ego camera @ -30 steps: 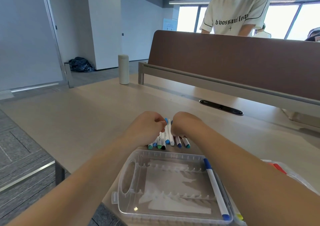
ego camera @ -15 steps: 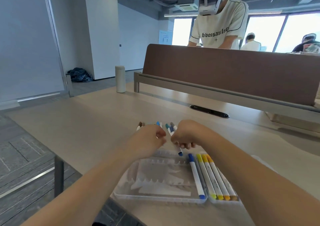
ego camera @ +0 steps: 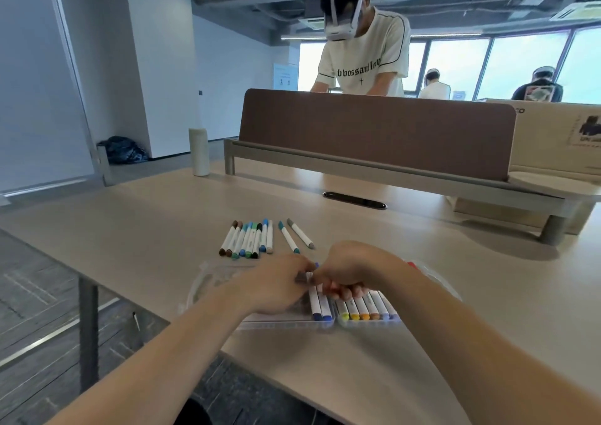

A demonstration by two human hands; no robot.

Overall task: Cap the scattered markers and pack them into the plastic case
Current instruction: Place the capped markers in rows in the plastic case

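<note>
**Desk:** State of the hands?

**Operator:** On my feed the left hand (ego camera: pixel 276 283) and right hand (ego camera: pixel 354 270) meet over the case (ego camera: pixel 283 323), knuckles up, fingers curled. Between them shows the short grey-and-white end of a marker (ego camera: pixel 307 276); the left hand pinches that end at the fingertips; the right hand is curled tight on the same marker, the rest of which is hidden beneath it; I cannot tell whether it is capped.

**Desk:** And the case?

**Operator:** Clear plastic, lying open in two halves at the near edge of the surface (ego camera: pixel 146 229), under both hands. The left half holds two blue-ended markers (ego camera: pixel 318 306) against its right wall; the right half holds a row of markers (ego camera: pixel 366 309), side by side and touching, with yellow, orange and blue ends.

**Desk:** Anything outside it?

**Operator:** Yes; a cluster of loose markers (ego camera: pixel 248 237) lies side by side just beyond the case, with ends in brown, green, blue and black. To its right lie a teal marker (ego camera: pixel 288 237) and a grey marker (ego camera: pixel 300 233), both angled and apart from each other; I cannot confirm cap seating at this range.

**Desk:** Surroundings?

**Operator:** A pale bottle (ego camera: pixel 199 151) stands upright at the far left of the surface; a brown divider (ego camera: pixel 374 132) runs across the far side, with an oval cable slot (ego camera: pixel 354 200) before it; a cardboard box (ego camera: pixel 559 138) sits at the right. A person in a headset (ego camera: pixel 364 57) stands behind the divider, bent forward.
</note>
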